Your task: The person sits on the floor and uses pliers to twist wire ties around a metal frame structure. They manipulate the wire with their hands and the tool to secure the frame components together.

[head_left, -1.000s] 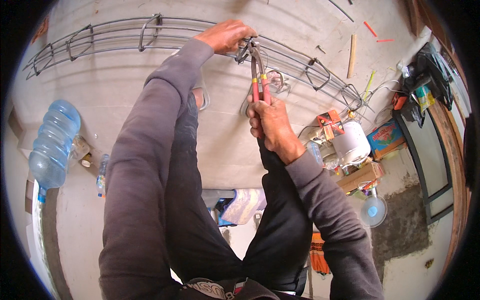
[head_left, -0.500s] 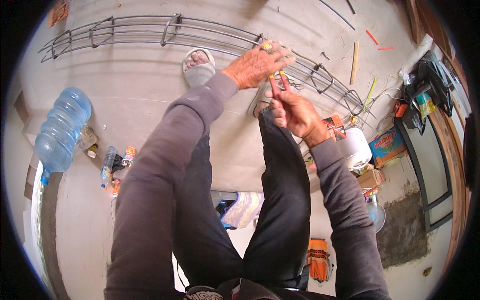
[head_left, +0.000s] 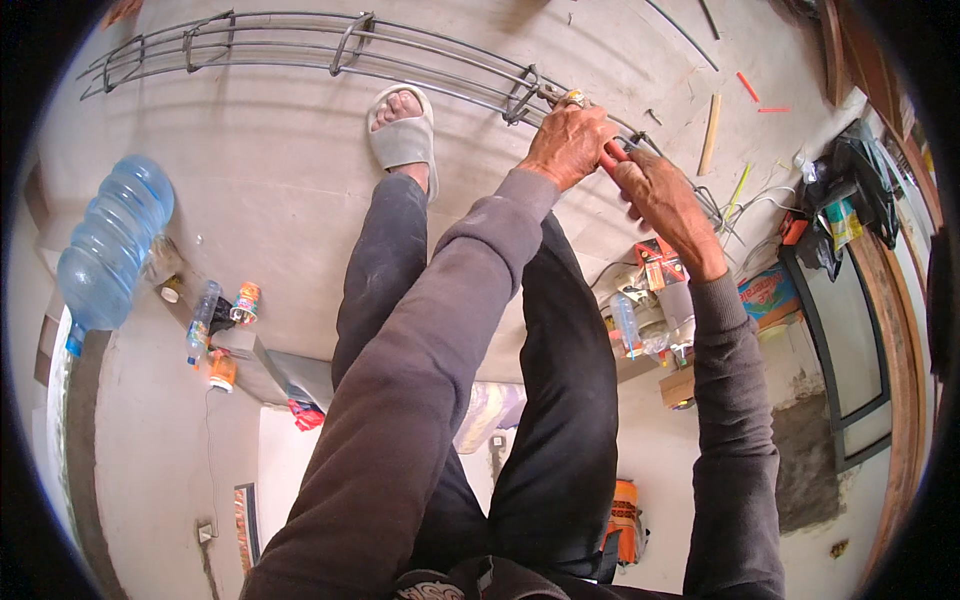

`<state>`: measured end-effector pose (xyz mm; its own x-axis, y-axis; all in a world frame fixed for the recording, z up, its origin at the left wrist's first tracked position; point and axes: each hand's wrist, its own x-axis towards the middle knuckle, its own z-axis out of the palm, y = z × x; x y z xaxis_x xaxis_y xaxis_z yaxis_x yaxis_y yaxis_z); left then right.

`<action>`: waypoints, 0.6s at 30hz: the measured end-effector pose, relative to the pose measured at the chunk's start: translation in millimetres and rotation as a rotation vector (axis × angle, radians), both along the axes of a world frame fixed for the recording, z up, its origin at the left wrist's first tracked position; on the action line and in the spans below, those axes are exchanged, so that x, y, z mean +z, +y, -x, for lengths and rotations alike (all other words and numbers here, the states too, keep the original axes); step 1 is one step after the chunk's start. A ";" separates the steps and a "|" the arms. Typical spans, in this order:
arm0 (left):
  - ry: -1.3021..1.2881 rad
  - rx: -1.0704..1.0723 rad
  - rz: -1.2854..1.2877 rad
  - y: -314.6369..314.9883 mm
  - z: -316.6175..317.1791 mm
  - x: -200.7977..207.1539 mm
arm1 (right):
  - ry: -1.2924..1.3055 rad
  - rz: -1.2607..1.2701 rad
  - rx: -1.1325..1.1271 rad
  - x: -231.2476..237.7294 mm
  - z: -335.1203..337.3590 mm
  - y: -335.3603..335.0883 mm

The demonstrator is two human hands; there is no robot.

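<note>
A long cage of grey steel bars [head_left: 270, 62] with square stirrups [head_left: 350, 43] arcs across the floor in front of me. My left hand [head_left: 570, 145] is closed around red-handled pincers [head_left: 613, 154], with a large yellowish ring on one finger. The jaws are near a stirrup [head_left: 522, 95], partly hidden by that hand. My right hand [head_left: 660, 200] grips the handle ends, its fingers curled beneath. Whether the jaws hold a tie wire cannot be seen. My sandalled foot [head_left: 402, 135] rests beside the cage.
A big blue water bottle [head_left: 115, 245] lies at the left, with small bottles [head_left: 203, 320] nearby. On the right are a black plastic bag [head_left: 865, 180], loose white cable [head_left: 770, 200] and a red-and-black box [head_left: 660, 262]. A wood strip [head_left: 710, 135] lies beyond the cage.
Both hands have moved right with the pincers, toward the bars. My left hand, spread and blurred over the tool before, is now closed on it. The view has shifted slightly.
</note>
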<state>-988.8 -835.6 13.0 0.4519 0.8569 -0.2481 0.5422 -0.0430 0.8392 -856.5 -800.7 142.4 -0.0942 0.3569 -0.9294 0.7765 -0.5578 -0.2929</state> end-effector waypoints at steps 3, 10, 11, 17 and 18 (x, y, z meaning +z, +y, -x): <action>0.067 0.011 0.008 6.3 -8.2 1.4 | -0.132 -0.413 0.637 -3.8 4.7 4.1; 0.137 0.087 0.004 2.9 -12.3 5.4 | -0.270 -0.391 0.697 -24.9 1.8 2.2; 0.158 0.114 -0.008 3.1 -15.7 11.3 | -0.230 -0.347 0.680 -38.6 -15.6 2.5; 0.174 0.211 -0.042 -6.8 -13.8 31.7 | -0.126 0.332 0.134 -19.1 2.6 48.8; 0.177 0.231 -0.054 -6.4 -17.3 35.0 | -0.068 0.381 0.043 -20.0 -4.4 49.7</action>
<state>-971.5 -842.0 48.0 0.1974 0.9461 -0.2567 0.6803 0.0563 0.7308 -852.1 -751.1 122.3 -0.0352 -0.0183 -0.9992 0.8122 -0.5831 -0.0179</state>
